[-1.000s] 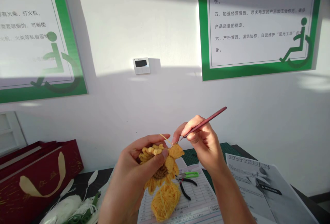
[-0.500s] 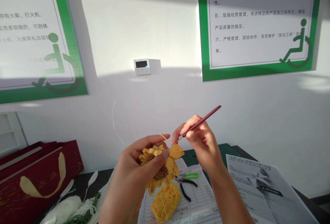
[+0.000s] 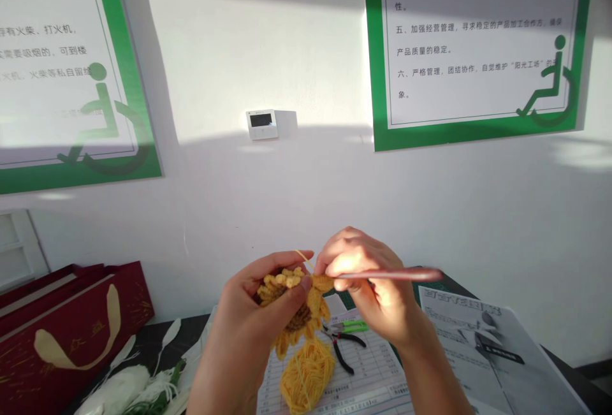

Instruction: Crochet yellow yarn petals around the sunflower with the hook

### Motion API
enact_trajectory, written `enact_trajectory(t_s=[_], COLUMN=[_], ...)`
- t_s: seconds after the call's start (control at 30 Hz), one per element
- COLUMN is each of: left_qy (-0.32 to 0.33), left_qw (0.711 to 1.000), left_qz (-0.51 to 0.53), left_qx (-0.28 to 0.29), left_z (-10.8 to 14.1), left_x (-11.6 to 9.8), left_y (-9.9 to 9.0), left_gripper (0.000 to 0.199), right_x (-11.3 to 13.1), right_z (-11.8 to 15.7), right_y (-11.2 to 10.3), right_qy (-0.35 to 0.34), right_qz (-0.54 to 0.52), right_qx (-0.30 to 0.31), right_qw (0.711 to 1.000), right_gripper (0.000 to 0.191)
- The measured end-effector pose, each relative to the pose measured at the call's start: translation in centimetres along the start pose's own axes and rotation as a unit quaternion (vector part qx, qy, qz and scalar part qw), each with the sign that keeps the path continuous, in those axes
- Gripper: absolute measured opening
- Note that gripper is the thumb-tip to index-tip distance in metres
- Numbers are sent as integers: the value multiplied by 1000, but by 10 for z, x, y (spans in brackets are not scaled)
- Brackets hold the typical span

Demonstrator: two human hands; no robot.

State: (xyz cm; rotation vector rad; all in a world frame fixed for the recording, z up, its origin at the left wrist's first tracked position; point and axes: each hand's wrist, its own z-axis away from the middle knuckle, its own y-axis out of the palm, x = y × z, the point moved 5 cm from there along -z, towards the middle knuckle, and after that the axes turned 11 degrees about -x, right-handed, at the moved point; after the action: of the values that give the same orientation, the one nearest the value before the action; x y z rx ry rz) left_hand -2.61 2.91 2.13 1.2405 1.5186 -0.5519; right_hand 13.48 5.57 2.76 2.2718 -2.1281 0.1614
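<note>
At six o'clock, left hand (image 3: 243, 332): curled closed around the crochet sunflower (image 3: 314, 303), thumb on top, which we take as steadying the stitches.
At five o'clock, right hand (image 3: 368, 281): fingers wrapped on the crochet hook (image 3: 396, 275), held level, tip hidden.
Below both, yarn ball (image 3: 307, 375): over a printed form (image 3: 368, 377), within easy reach, we judge.

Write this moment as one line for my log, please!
left hand: yellow crochet sunflower | right hand: crochet hook | below: yellow yarn ball
</note>
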Motion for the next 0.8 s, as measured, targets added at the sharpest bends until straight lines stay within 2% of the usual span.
enact_trajectory(t_s=[0.1, 0.17, 0.3, 0.43, 0.53, 0.67, 0.7, 0.8], left_qy=[-5, -18, -39, -88, -108, -53, -26, 76], left_qw=[1000, 998, 992, 986, 982, 987, 988, 987], left_qz=[23, 50, 100, 138, 152, 141, 127, 49], left_qx=[-4, -20, -59, -37, -24, -59, -79, -133], left_z=[3, 4, 4, 3, 2, 1, 1, 3], left_x=[-2, -3, 1, 10, 13, 9, 7, 1], left_y=[0, 0, 0, 8, 12, 9, 6, -1], left_gripper=[22, 24, 32, 48, 55, 60, 60, 54], right_x=[8, 9, -3, -17, -16, 2, 7, 14], right_z=[0, 0, 3, 10, 17, 20, 19, 12], right_y=[6, 8, 8, 7, 11, 27, 29, 29], right_qy=[-83, -113, -115, -122, -162, -241, -239, -175], right_qz=[93, 115, 77, 24, 84, 225, 241, 250], right_qx=[33, 20, -43, -120, -174, -213, -229, -225], right_qw=[992, 987, 989, 985, 968, 920, 912, 925], right_gripper=[18, 16, 24, 28, 31, 30, 25, 16])
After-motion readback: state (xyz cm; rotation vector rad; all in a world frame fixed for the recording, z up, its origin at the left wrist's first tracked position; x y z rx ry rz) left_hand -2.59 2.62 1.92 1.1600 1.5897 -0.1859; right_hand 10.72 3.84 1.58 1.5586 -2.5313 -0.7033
